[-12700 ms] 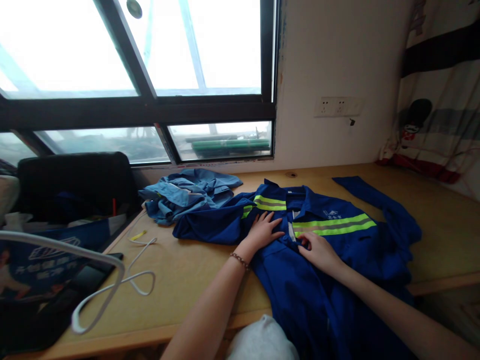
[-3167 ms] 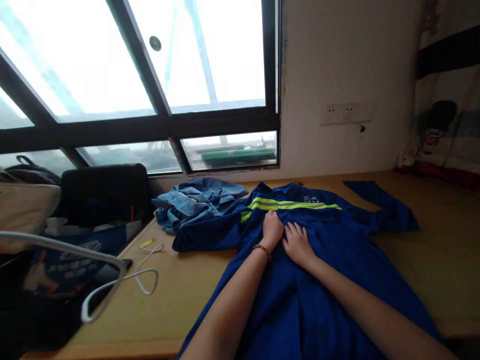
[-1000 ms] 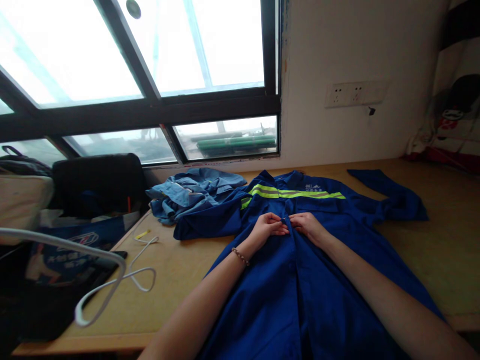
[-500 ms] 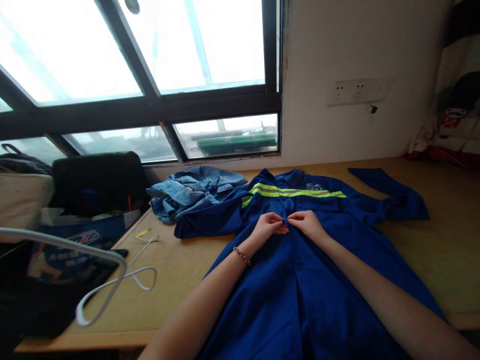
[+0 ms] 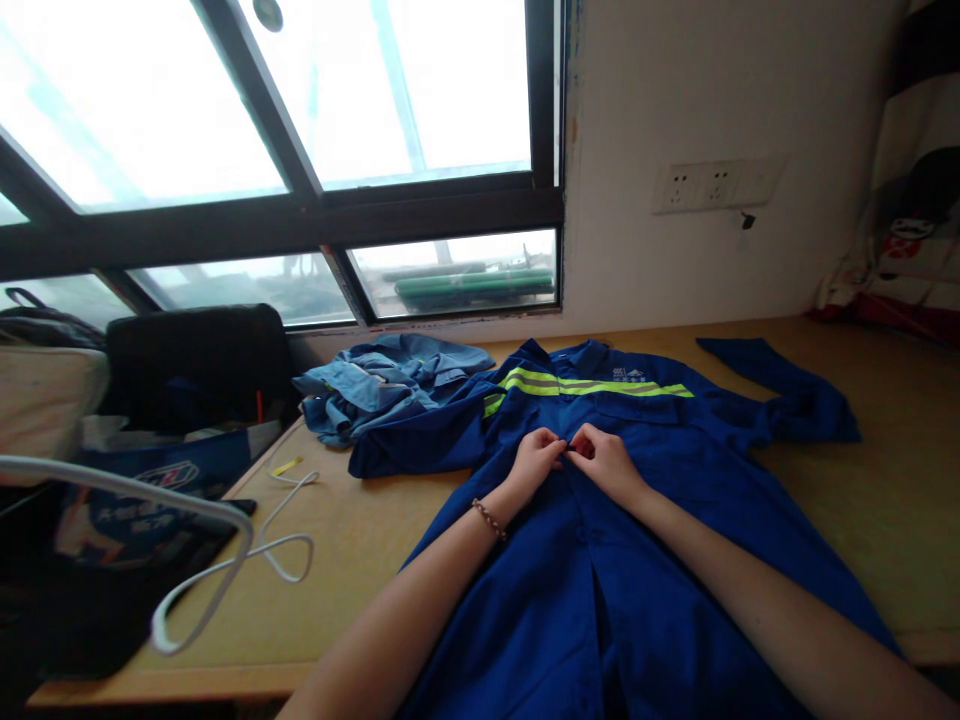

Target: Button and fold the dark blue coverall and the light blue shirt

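A dark blue work jacket (image 5: 675,500) lies front up on the wooden table, its collar away from me and a yellow-green reflective stripe across the chest. Both hands meet at its front placket, just below the stripe. My left hand (image 5: 538,458) pinches the placket edge with thumb and fingers. Right beside it, my right hand (image 5: 604,462) pinches the same edge, fingers curled. Whether a button sits between the fingertips is hidden. Below the hands the placket runs down to a gap where the front parts.
A crumpled light blue garment (image 5: 382,385) lies left of the jacket, against its sleeve. A white cable (image 5: 247,540) loops over the left of the table (image 5: 300,620). Bags (image 5: 172,490) crowd the left side. Behind are a window and a wall socket (image 5: 716,185).
My right hand has shifted slightly left and its fingers have curled in more. The two hands' fingertips are now closer together at the placket. The jacket has stayed in place.
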Demonstrator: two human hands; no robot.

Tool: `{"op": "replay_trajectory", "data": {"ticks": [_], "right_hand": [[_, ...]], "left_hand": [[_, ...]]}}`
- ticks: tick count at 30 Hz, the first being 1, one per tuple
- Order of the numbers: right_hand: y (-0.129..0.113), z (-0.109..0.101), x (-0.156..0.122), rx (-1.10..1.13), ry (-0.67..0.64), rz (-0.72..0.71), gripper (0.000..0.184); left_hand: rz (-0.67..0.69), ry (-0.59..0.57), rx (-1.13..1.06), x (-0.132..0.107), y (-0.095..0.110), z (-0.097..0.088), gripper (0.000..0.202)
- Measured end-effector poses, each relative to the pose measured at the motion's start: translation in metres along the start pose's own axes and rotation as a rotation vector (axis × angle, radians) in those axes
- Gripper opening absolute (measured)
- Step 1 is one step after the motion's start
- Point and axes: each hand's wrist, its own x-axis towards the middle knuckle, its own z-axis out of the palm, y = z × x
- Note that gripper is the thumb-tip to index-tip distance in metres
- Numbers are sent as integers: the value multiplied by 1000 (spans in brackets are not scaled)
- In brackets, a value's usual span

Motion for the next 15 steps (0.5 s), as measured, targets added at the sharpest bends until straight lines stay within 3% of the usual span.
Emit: {"op": "replay_trajectory", "data": {"ticks": [9,15], "right_hand": [[-1,-1,1,24,-24,-16,14],[1,-1,2,26,-9,-8,16]], "left_hand": [[0,38,-77,-2,0,0,14],[80,-51,-110,-1,-5,-1,27]]}}
